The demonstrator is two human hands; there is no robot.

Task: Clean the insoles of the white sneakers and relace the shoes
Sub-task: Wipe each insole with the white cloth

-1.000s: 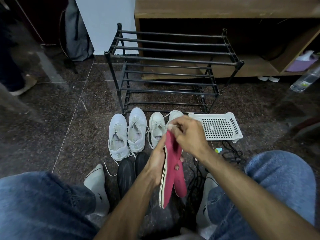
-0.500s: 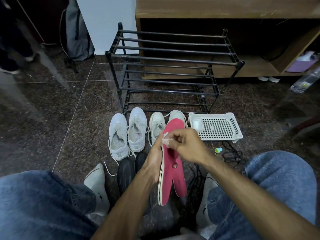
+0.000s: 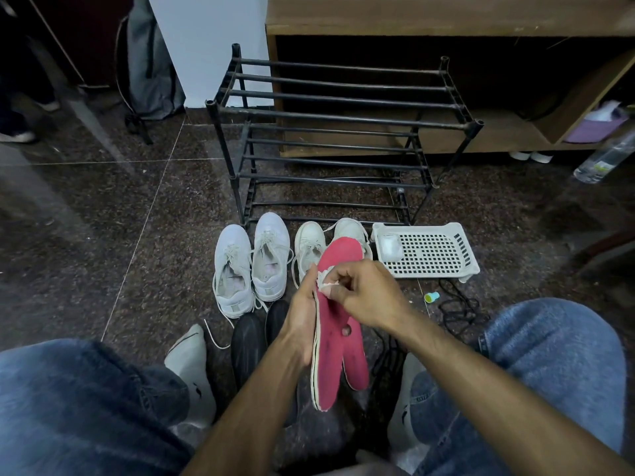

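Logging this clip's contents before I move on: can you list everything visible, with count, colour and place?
insoles: two, red, held upright between the knees
wipe: one, white, on the upper insole
sneakers: four, white, on the floor before the rack
shoes: two, black, nearer the person
shoe rack: one, black, centre
tray: one, white, right of the sneakers
cap: one, green-yellow, below the tray
bottle: one, clear, far right
backpack: one, grey, against the wall
left hand: holds the insoles
right hand: fingers pinch the wipe
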